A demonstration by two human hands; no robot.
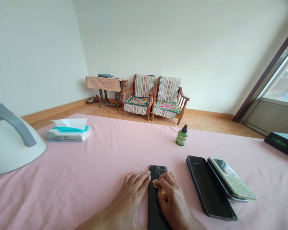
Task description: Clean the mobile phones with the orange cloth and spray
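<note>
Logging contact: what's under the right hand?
The right hand presses a yellowish cloth onto a dark phone; most of the cloth is covered by the hand.

Under the left hand [132,195] the tablecloth [86,179] is matt pink cloth, smooth with faint creases. Between the hands lies a smartphone [156,204] with a glossy black glass face; the right hand [171,199] presses a small yellowish pad [155,183], soft and matt, against it. Just right of that hand, stacked phones [211,188] show glossy dark screens, the top keypad phone [234,182] pale plastic. Beyond the hands, a shiny green plastic bottle [181,136]; far left, a tissue pack [67,131] in glossy film with soft paper.
</note>
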